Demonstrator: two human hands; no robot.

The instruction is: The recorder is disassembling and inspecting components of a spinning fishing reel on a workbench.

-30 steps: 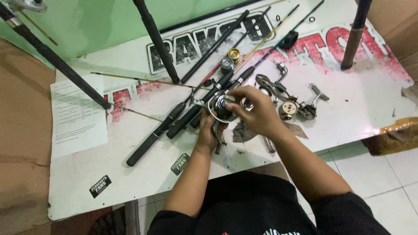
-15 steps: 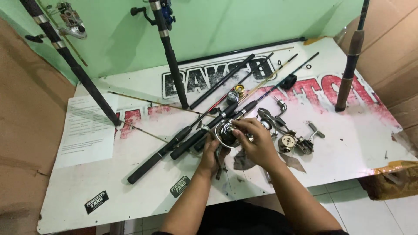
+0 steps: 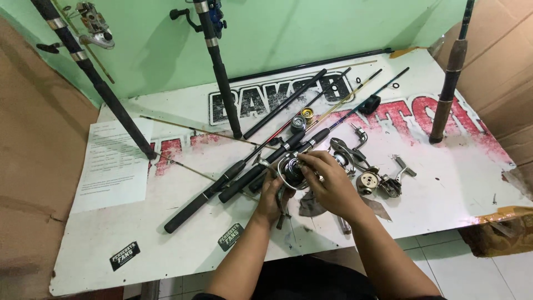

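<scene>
Both hands meet on a spinning reel (image 3: 291,171) just above the white counter (image 3: 444,183), near its front edge. The left hand (image 3: 270,197) cups it from below, grip closed around the body. The right hand (image 3: 327,180) lies over the top, fingers (image 3: 307,161) pinched on the spool end. Black rod handles (image 3: 222,186) lie just left; loose reel parts (image 3: 377,180) sit right.

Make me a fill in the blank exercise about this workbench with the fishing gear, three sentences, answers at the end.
1. Both hands, the left hand and the right hand, hold a spinning ____.
2. The wall behind the table is painted ____.
3. A sheet of ____ lies on the table's left side.

Missing words: reel; green; paper
</scene>
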